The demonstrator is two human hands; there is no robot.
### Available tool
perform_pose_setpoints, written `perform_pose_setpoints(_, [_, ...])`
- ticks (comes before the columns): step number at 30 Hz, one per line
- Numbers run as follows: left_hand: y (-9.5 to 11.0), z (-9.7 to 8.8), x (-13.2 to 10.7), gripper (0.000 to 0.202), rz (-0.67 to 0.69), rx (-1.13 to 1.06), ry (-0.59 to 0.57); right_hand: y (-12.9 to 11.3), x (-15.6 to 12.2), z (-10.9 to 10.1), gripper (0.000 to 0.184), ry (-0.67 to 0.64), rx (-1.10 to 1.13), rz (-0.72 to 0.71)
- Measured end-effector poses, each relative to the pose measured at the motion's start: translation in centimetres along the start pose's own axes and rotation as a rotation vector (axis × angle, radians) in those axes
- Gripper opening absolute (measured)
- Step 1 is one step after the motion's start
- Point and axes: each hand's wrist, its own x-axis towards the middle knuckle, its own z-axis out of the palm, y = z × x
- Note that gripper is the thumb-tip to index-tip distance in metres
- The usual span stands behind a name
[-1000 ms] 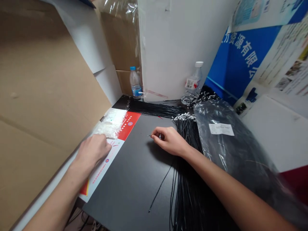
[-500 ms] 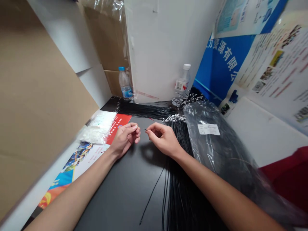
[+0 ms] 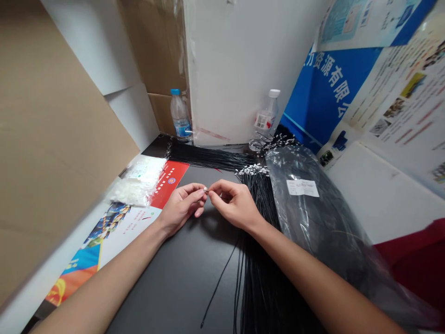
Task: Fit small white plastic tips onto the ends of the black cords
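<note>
My left hand and my right hand meet fingertip to fingertip over the black table. The right hand pinches the end of a thin black wire that trails back toward me. The left hand pinches a tiny white piece at that wire end; it is too small to make out. A bag of small white parts lies left of my left hand. A thick bundle of black wires with white ends runs under my right forearm.
A clear plastic bag with a white label holds more black wires at the right. Two water bottles stand at the back by a white board. A cardboard sheet leans on the left. A printed leaflet lies under my left arm.
My left hand left the bag of white parts and moved right to meet my right hand. The right hand kept the wire end pinched and rose slightly.
</note>
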Motion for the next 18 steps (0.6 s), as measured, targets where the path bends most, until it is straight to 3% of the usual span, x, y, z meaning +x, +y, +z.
perform_pose_setpoints(8, [0.2,-0.2,0.0,0.032,-0.015,0.027,0.016,0.8,0.0,-0.1,0.014,0.011,-0.208,-0.048])
perform_pose_setpoints(13, [0.0,-0.6,0.2,0.022,-0.038,0.049,0.029,1.0,-0.2,0.0,0.015,-0.037,-0.292,-0.105])
perform_pose_setpoints(18, [0.2,-0.9,0.3,0.015,-0.136,-0.066,0.077,1.2,-0.2,0.0,0.013,0.017,-0.319,-0.067])
